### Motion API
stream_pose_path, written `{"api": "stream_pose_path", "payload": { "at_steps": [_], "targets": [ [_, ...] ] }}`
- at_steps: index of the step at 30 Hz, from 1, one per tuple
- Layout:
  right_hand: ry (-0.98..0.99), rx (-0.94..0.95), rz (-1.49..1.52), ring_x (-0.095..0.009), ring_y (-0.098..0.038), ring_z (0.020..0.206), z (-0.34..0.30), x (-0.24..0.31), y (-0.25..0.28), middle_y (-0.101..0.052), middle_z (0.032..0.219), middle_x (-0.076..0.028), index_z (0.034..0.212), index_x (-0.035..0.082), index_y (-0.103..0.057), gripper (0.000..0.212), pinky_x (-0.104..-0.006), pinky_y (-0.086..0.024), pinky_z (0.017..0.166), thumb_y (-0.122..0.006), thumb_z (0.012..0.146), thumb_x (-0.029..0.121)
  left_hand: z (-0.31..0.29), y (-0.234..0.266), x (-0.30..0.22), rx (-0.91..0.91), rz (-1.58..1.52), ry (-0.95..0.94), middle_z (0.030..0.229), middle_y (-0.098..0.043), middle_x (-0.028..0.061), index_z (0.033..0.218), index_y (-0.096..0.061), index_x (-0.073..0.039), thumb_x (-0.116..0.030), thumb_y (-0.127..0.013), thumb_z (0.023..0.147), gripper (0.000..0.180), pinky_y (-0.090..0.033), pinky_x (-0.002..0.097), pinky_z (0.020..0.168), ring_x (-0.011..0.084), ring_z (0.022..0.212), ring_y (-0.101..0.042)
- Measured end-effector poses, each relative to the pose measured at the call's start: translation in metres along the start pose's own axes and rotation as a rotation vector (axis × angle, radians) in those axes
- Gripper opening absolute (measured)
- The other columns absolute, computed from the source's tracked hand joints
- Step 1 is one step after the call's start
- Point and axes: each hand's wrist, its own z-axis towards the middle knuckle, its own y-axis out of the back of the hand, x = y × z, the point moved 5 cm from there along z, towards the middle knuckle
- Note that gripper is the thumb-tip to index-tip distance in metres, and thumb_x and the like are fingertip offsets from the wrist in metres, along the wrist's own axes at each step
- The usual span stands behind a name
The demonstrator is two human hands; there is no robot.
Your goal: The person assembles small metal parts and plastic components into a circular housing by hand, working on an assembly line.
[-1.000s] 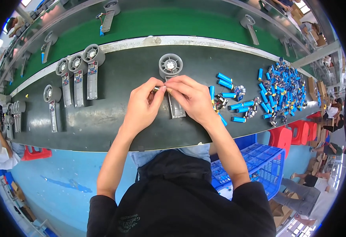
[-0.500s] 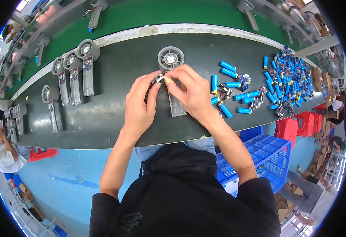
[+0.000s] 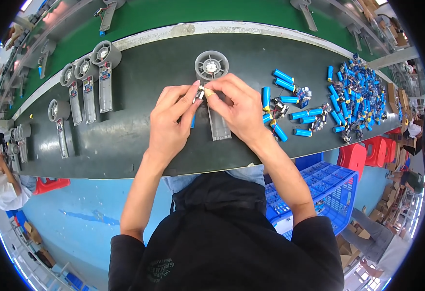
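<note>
The left fingers (image 3: 184, 105) pinch a small circuit board (image 3: 200, 93); the right fingers (image 3: 231, 84) bend at its right side, grip unclear. The fan handle (image 3: 220, 127) lies lengthwise toward the surface's (image 3: 154, 68) near edge.

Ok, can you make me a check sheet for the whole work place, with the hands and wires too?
Surface: dark bench, pale specks on it.
Things in use: grey fan body in front of the person; small electronic part at the fingertips.
Clutter: heap of blue cylinders and circuit boards at right; smaller group nearer; other fan bodies at left.
Hands: left hand pinches the part; right hand is close beside it, grip unclear.
Cables: thin wires in the smaller group, too small to trace.
Surroundings: red stools, blue crate, green belt.
</note>
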Motion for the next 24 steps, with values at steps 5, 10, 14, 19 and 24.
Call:
{"api": "stream_pose_path", "payload": {
  "at_steps": [5,10,14,19,24],
  "targets": [
    [0.11,-0.017,-0.078,-0.006,-0.048,0.051,0.001,0.003,0.0,-0.066,0.085,-0.002,0.09,0.001,-0.07,0.012,-0.023,-0.038,0.047,-0.075,0.08,0.0,-0.003,0.0,0.008,0.037,-0.102,0.114,0.099,-0.069,0.0119,0.117,-0.072,-0.001,0.003,-0.073,0.083,0.035,-0.053,0.0319,0.075,0.024,0.089,-0.065],
    [0.142,0.069,-0.066,-0.007,-0.048,0.052,0.003,0.0,-0.001,-0.063,0.085,-0.003,0.089,0.001,-0.065,0.014,-0.0239,-0.039,0.047,-0.074,0.078,-0.001,-0.001,0.0,0.012,0.112,-0.177,0.167,0.099,-0.069,0.0119,0.117,-0.071,-0.001,0.001,-0.07,0.085,0.032,-0.052,0.0315,0.077,0.0246,0.088,-0.065],
    [0.201,0.088,-0.092,-0.009,-0.051,0.056,0.004,0.001,-0.002,-0.063,0.087,-0.003,0.091,0.002,-0.065,0.016,-0.0241,-0.042,0.05,-0.074,0.078,-0.001,-0.002,-0.001,0.014,0.108,-0.218,0.181,0.098,-0.068,0.0121,0.117,-0.071,0.0,0.001,-0.069,0.087,0.03,-0.052,0.032,0.078,0.0238,0.089,-0.065],
    [0.271,0.048,-0.13,-0.011,-0.057,0.062,0.001,0.0,-0.002,-0.065,0.087,-0.003,0.09,0.002,-0.065,0.017,-0.0241,-0.046,0.053,-0.075,0.076,-0.002,-0.002,-0.001,0.012,0.131,-0.167,0.139,0.097,-0.069,0.0104,0.116,-0.071,-0.001,0.0,-0.069,0.087,0.03,-0.051,0.0319,0.078,0.024,0.089,-0.064],
    [0.374,0.013,-0.179,-0.012,-0.059,0.063,0.0,0.005,-0.002,-0.066,0.088,-0.004,0.089,0.002,-0.066,0.019,-0.0246,-0.049,0.054,-0.076,0.074,-0.003,0.0,0.003,0.012,0.158,-0.136,0.084,0.096,-0.068,0.0101,0.116,-0.071,-0.002,0.001,-0.069,0.086,0.03,-0.05,0.0331,0.076,0.0246,0.088,-0.062]
  ]
}}
